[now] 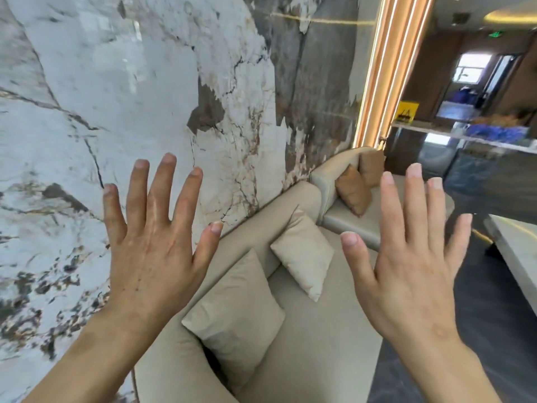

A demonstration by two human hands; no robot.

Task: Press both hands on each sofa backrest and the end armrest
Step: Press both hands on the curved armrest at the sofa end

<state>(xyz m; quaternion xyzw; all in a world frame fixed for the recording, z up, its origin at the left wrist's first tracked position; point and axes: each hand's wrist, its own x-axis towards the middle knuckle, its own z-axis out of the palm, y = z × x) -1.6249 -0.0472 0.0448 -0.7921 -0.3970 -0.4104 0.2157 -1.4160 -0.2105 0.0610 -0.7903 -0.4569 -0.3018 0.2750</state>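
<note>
A long beige sofa (325,330) runs along the marble wall, away from me toward the upper right. Its backrest (261,222) lies against the wall, and the near end armrest (171,370) is at the bottom. My left hand (151,257) is raised in the air with fingers spread, in front of the wall and above the near backrest. My right hand (412,274) is likewise raised and spread, over the seat. Neither hand touches the sofa or holds anything.
Two beige cushions (235,318) (305,254) lean on the near sofa section, and two brown cushions (353,190) on the far section. A pale low table (514,251) stands at right on the dark floor. Behind it is a counter (465,138) with a yellow sign.
</note>
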